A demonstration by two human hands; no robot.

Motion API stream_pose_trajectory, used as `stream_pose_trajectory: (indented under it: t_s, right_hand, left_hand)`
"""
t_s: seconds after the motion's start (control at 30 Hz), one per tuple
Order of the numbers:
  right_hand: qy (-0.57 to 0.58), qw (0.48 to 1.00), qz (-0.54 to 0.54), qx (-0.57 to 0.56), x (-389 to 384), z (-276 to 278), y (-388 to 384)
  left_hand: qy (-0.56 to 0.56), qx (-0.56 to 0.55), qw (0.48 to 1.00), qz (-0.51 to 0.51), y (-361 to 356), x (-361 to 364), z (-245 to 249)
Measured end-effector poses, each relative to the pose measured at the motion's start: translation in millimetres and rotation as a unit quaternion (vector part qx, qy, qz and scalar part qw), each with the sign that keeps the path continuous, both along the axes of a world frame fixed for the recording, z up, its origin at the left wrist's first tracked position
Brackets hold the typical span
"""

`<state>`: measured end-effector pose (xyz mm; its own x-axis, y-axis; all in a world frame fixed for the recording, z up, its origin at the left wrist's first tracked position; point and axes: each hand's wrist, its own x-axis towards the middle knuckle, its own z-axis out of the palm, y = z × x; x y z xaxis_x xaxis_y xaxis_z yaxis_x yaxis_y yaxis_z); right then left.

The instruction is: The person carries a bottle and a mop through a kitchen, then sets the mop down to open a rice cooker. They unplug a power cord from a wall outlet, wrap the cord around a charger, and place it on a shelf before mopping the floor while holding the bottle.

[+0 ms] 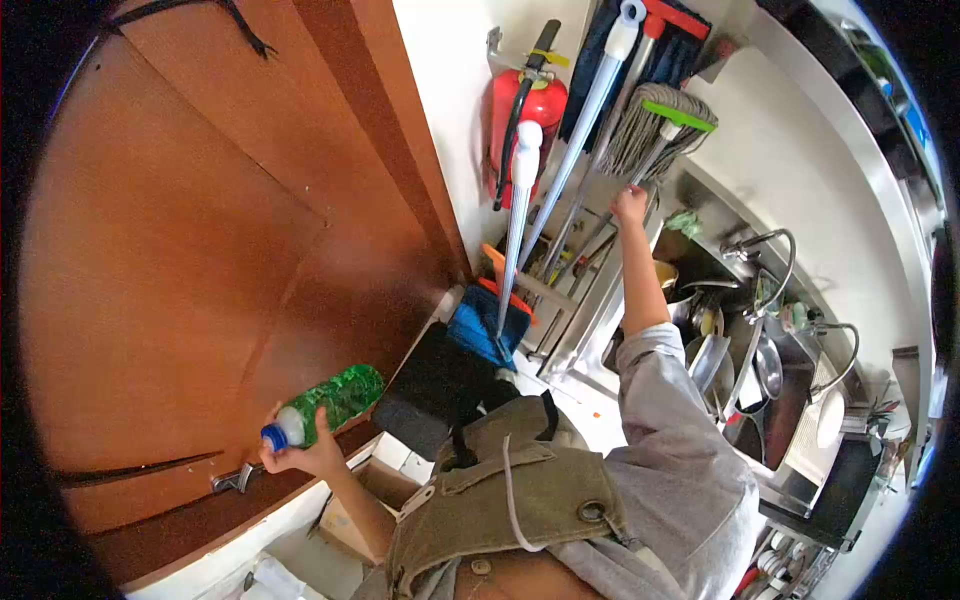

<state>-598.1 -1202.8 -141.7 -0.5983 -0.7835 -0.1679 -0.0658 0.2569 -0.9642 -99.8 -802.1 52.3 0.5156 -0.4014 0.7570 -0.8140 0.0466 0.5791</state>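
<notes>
My left hand [303,447] is wrapped round the neck end of a green plastic bottle [345,393] with a blue cap [273,436]. The bottle is tilted on its side in front of the brown wooden door [180,270]. On the other side, my right hand [630,205] is closed round the handle of a mop [650,130], just below its head. That mop stands head up, with grey strings and a green clamp. Beside it lean other long poles, one with a white grip [527,150].
A red fire extinguisher [540,110] hangs on the white wall. A blue dustpan [485,325] and a black mat [415,385] lie near the door. Pots and pans fill the steel sink [700,225] at right, under curved taps [785,240]. A cardboard box [385,485] sits below my left arm.
</notes>
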Motion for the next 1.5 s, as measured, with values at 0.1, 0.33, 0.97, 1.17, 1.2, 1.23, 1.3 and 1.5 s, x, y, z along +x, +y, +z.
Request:
stream_pose_trajectory:
  t_s: [0.1,0.33,0.97,1.17,1.2,1.23,1.3,1.5]
  right_hand:
    - [0.125,0.99,-0.05,0.043,-15.8,-5.1,-28.4]
    - [0.195,0.98,-0.015,0.019,-25.7,8.6,-40.2]
    - [0.111,0.927,0.007,-0.358,57.4,153.3,143.6]
    - [-0.324,0.86,0.049,-0.391,38.3,175.6,215.3]
    - [-0.353,0.852,0.043,-0.385,33.2,183.5,224.7]
    - [-0.291,0.873,0.036,-0.39,31.2,192.7,237.0]
    - [-0.158,0.902,0.003,-0.403,21.6,216.9,261.5]
    - [0.184,0.88,-0.142,-0.414,-22.4,317.7,359.8]
  left_hand:
    - [0.006,-0.011,1.0,0.023,-4.1,-3.0,-5.3]
    - [0.031,-0.019,0.997,0.064,11.9,0.0,-16.9]
    - [0.042,0.006,0.997,-0.068,-81.7,-32.2,-32.0]
    - [0.036,-0.027,0.962,-0.268,-112.6,-36.5,-25.7]
    - [0.029,-0.034,0.949,-0.311,-118.8,-35.4,-27.5]
    - [0.024,-0.038,0.934,-0.354,-124.4,-37.2,-25.4]
    - [-0.005,-0.053,0.917,-0.396,-133.2,-41.5,-15.0]
    - [0.069,-0.101,0.859,-0.498,-150.1,-44.5,5.5]
